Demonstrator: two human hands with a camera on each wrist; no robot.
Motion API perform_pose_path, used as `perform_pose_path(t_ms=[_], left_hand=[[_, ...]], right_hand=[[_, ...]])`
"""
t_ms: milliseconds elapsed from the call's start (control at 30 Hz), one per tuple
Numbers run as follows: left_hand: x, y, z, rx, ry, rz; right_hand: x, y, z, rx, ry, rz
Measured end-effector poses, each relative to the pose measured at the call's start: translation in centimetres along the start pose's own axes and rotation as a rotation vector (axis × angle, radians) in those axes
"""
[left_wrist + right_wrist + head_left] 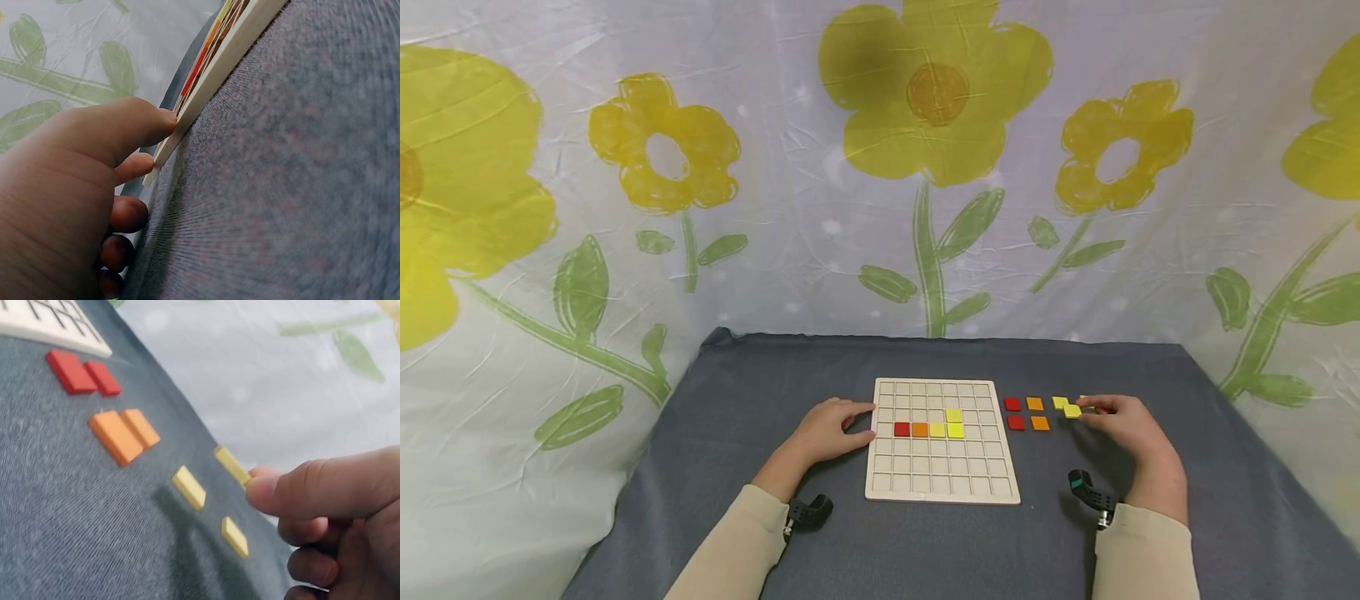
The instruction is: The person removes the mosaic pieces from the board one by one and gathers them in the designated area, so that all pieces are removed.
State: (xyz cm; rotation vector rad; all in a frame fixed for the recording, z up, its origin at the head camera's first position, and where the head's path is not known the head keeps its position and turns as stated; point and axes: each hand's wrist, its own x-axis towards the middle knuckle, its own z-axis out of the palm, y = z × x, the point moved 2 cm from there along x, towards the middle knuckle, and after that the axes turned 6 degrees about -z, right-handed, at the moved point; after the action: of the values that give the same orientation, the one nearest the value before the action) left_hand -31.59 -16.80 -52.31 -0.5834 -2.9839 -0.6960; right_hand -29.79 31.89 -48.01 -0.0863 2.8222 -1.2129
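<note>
A pale wooden grid board (922, 490) lies on the dark cloth, bearing a row of one red tile (902, 429), one orange tile (920, 429) and two yellow ones, plus another yellow tile (953, 415) above the row's right end. My left hand (824, 429) touches the board's left edge with thumb and index fingertips; its other fingers bend beneath in the left wrist view. Right of the board, my right hand (1127, 427) pinches a thin yellow tile (230, 464) between thumb and fingers, raised over the cloth. Two loose yellow tiles (189, 487) lie below it.
Two loose red tiles (1012, 404) and two orange tiles (1035, 403) lie between the board and my right hand. Dark grey cloth (925, 550) covers the table. Behind and at the sides hangs a pale curtain (790, 250) printed with yellow flowers.
</note>
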Motion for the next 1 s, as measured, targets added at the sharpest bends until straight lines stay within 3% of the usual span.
perform_pose_path(t_ms=[367,700,1000], left_hand=[[0.1,0.0,0.0,0.007,0.014,0.024],[0.1,-0.1,0.1,0.004,0.017,0.031],[0.1,-0.2,0.1,-0.010,0.018,0.038]], right_hand=[[0.9,1.2,0.7,-0.078,-0.072,0.018],[1.0,0.9,0.7,-0.106,-0.056,0.017],[0.1,-0.4,-0.1,-0.032,-0.007,0.007]])
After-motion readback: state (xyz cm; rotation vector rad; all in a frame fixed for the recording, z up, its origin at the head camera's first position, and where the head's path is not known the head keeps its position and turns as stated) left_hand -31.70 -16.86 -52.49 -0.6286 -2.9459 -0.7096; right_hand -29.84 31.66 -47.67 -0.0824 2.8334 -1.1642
